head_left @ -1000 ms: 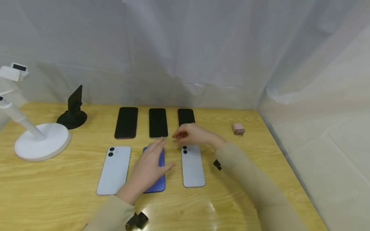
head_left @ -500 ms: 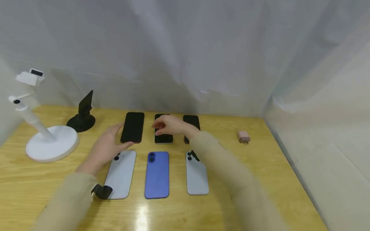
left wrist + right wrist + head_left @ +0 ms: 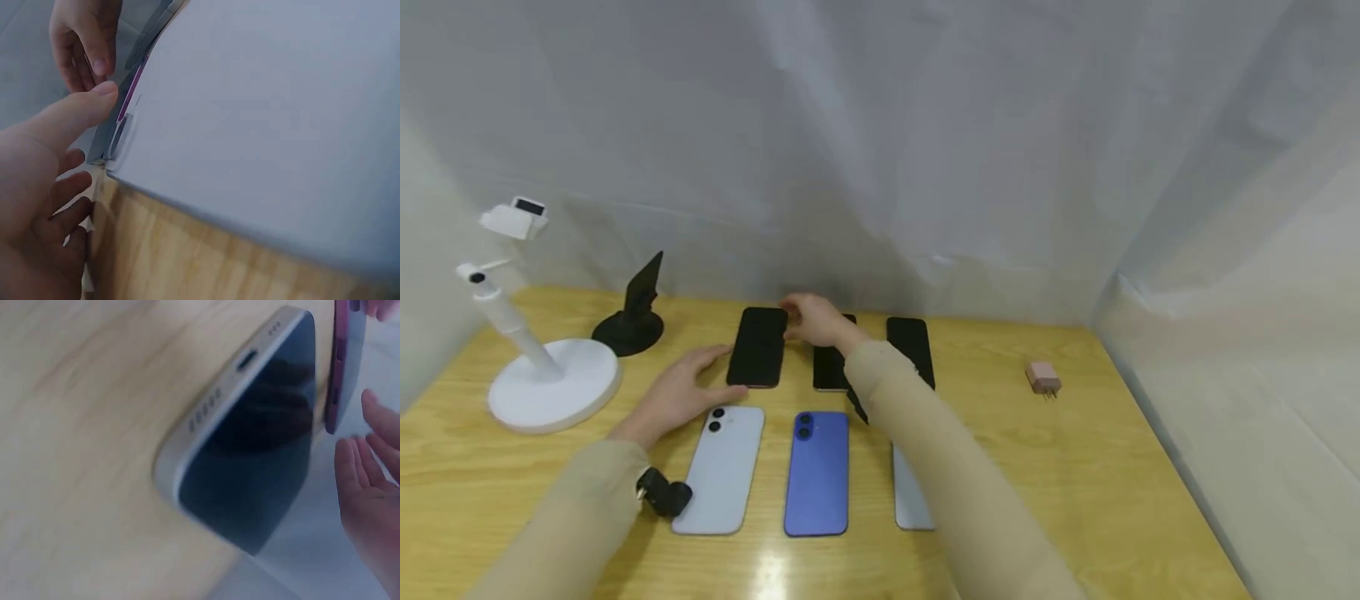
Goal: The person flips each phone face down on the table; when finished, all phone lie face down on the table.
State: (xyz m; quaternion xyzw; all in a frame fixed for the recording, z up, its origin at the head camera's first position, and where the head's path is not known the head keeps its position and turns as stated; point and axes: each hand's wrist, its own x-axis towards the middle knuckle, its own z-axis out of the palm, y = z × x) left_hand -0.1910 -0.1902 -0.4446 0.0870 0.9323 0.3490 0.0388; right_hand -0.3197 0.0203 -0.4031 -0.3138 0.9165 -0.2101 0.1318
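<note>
A dark-screened smartphone with a reddish edge (image 3: 757, 346) lies face up at the back left. My left hand (image 3: 681, 392) is at its near left corner, thumb by the bottom edge and fingers by the left side. At its upper right edge is my right hand (image 3: 816, 321), fingers loosely bent; the right wrist view shows these fingertips (image 3: 345, 450) just beside the edge. Under my right wrist lies a light-framed smartphone (image 3: 250, 444), screen up. A white smartphone (image 3: 722, 475), camera side up, sits below my left hand and fills much of the left wrist view.
A blue smartphone (image 3: 817, 479) and another pale one (image 3: 912, 496), partly under my right sleeve, complete the front row. A third dark phone (image 3: 912, 342) lies back right. A pink charger plug (image 3: 1043, 377) stands right; a white stand (image 3: 553, 387) and black stand (image 3: 636, 312) stand left.
My left hand has moved left from over the blue smartphone to the back left smartphone. My right hand has swept left from the back right smartphone, past the middle one. The head view has shifted.
</note>
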